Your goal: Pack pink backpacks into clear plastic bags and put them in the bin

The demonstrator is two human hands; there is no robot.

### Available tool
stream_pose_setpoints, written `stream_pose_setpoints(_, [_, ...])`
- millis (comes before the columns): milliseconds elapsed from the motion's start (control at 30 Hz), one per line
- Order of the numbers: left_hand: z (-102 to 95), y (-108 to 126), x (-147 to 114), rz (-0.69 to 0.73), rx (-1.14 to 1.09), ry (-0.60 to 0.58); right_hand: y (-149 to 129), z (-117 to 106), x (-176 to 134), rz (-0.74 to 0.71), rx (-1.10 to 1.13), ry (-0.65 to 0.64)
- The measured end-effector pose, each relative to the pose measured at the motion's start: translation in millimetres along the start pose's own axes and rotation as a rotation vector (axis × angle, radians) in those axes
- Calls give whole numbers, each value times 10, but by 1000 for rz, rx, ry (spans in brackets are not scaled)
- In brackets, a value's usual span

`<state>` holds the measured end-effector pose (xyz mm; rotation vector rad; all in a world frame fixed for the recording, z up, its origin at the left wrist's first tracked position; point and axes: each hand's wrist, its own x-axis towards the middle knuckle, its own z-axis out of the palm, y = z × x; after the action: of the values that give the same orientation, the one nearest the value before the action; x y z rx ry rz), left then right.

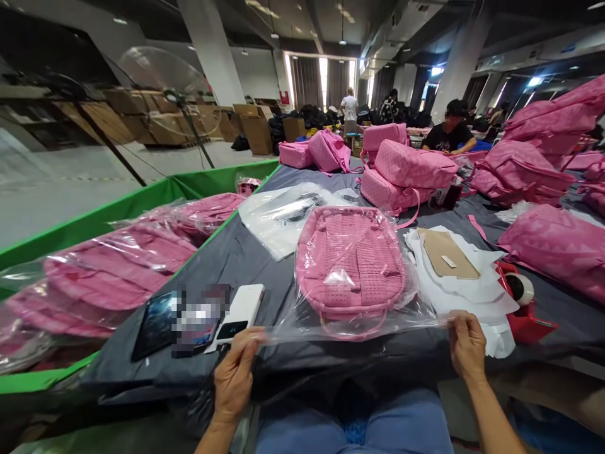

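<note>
A pink backpack [352, 258] lies on the dark cloth inside a clear plastic bag [406, 318], its top handle toward me. The bag's near edge is stretched taut between my two hands. My left hand [236, 372] pinches one corner of that edge, beside a white power bank [243, 309]. At the opposite corner, my right hand [467, 343] is closed on the plastic, near some white paper sheets [491, 299]. Behind the backpack lies a stack of flat clear bags [269, 221].
On the left, a green-walled bin [155, 192] holds several bagged pink backpacks. A red tape dispenser [534, 325] stands at the right, and more pink backpacks [416, 164] are piled at the back. A person [451, 132] sits across the table.
</note>
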<state>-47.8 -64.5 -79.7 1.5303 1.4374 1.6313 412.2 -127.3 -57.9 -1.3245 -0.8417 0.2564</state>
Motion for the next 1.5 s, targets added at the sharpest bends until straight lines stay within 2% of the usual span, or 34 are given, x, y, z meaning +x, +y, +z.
stream_pose_setpoints(167, [107, 9, 104, -228, 124, -12, 142, 237, 52, 123, 8, -19])
stream_pose_setpoints(233, [140, 96, 143, -252, 224, -12, 159, 266, 67, 198, 13, -22])
stream_pose_setpoints(300, [195, 238, 139, -140, 351, 44, 143, 273, 62, 244, 17, -11])
stream_pose_setpoints(400, [364, 501, 49, 218, 507, 107, 91, 269, 28, 260, 23, -6])
stream_pose_setpoints(467, [534, 669, -16, 469, 546, 2, 63, 267, 10, 254, 21, -3])
stream_pose_setpoints(533, [709, 808, -37, 646, 566, -171, 51, 266, 4, 246, 15, 1])
stream_pose_setpoints(600, [839, 907, -9, 722, 580, -306, 52, 264, 7, 244, 13, -1])
stream_pose_setpoints(667, [896, 961, 40, 749, 580, -377, 64, 263, 11, 248, 22, -4])
stream_pose_setpoints(733, [888, 973, 82, 785, 568, -402, 81, 267, 10, 250, 38, 2])
stream_pose_setpoints(867, [811, 925, 134, 846, 545, -376, 80, 294, -11, 239, 67, 30])
stream_pose_setpoints(1000, [839, 885, 274, 773, 556, -385, -41, 297, -19, 160, 25, 89])
stream_pose_setpoints(1100, [920, 887, 465, 612, 467, -510, -137, 259, 37, 95, -78, 133])
stream_pose_setpoints(1233, [1011, 894, 700, 341, 304, -724, -105, 240, 210, 133, -278, 11])
stream_pose_setpoints(1333, [1044, 892, 781, 247, 273, -830, -24, 283, 350, 175, -389, -91])
stream_pose_setpoints(1433, [1055, 893, 779, 217, 247, -831, -7, 304, 431, 236, -398, -129])
stream_pose_setpoints(1500, [1061, 894, 761, 207, 235, -814, -38, 240, 446, 261, -334, -115])
